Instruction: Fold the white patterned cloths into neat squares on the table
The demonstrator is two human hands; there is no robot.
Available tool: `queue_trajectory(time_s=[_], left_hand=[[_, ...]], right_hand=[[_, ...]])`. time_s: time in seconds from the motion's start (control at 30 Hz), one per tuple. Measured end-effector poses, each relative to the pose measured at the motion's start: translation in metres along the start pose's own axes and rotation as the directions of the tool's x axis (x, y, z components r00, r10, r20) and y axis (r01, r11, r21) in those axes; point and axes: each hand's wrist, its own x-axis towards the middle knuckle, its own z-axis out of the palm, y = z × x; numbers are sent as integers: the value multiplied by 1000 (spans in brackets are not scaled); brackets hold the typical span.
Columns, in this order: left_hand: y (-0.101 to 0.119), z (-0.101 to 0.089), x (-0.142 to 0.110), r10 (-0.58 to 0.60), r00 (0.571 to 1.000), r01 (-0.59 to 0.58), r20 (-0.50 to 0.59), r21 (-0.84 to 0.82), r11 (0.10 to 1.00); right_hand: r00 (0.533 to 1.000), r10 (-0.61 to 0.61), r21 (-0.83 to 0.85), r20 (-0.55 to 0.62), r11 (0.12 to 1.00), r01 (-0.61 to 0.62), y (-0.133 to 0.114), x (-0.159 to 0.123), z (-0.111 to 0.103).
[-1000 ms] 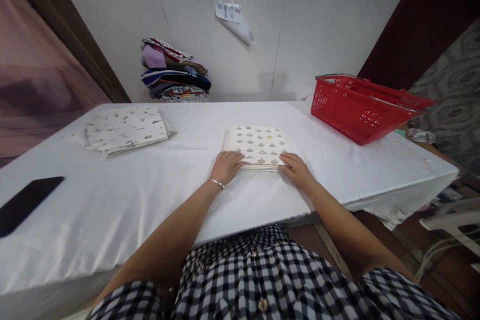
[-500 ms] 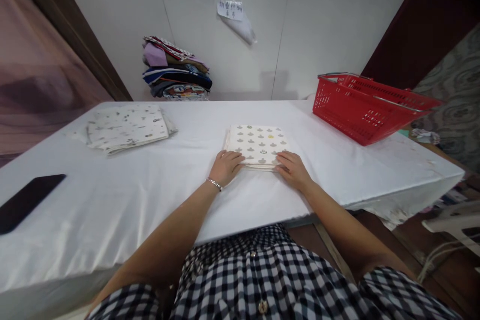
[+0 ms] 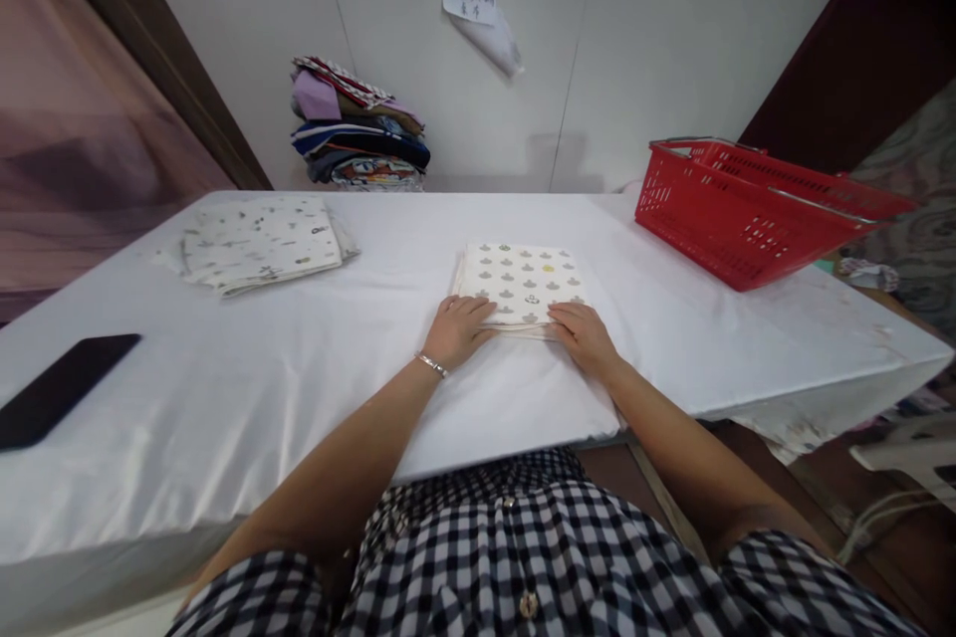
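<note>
The left hand (image 3: 458, 330) lies at seven o'clock on the folded cloth (image 3: 523, 279), fingers slightly bent over the top near its corner, thumb beside the near edge; the right hand (image 3: 584, 336) lies at five o'clock, fingers reaching over the same edge; both touch the fabric, but whether either pinches the layers or only rests on them I cannot tell. What changes over the last second is small: the right hand sits further in from the corner, so the gap between the hands is narrower; the left hand keeps its place on the cloth; the folds and the printed face, rows of grey motifs with a single yellow one, look the same, so I judge this a minor shift of hold along the edge rather than a new fold.

The cloth lies flat on the white-covered table (image 3: 299, 398), straight ahead of the body, a lower layer peeping out at the near edge and at nine o'clock. Taking the cloth as centre, a looser printed fabric (image 3: 265, 239) lies between nine and ten o'clock; a dark flat slab (image 3: 64, 388), perhaps a phone, between eight and nine; a stack of textiles (image 3: 358, 134) towards ten; a red basket (image 3: 736, 229) between two and three.
</note>
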Motion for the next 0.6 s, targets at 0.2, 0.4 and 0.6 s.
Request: queue_trajectory(time_s=[0.2,0.4,0.6], left_hand=[[2,1,3,7,999,-7,-53,12,1000],[4,1,5,-31,999,31,-36,13,999],[0,4,4,72,996,-71,-51,32,997]], right_hand=[[999,-22,-40,41,999,24,-6,3,-5],[991,-34,-124,127,991,50,-10,15,-9],[996,-57,-132,73,989,67,-9,13,-2]])
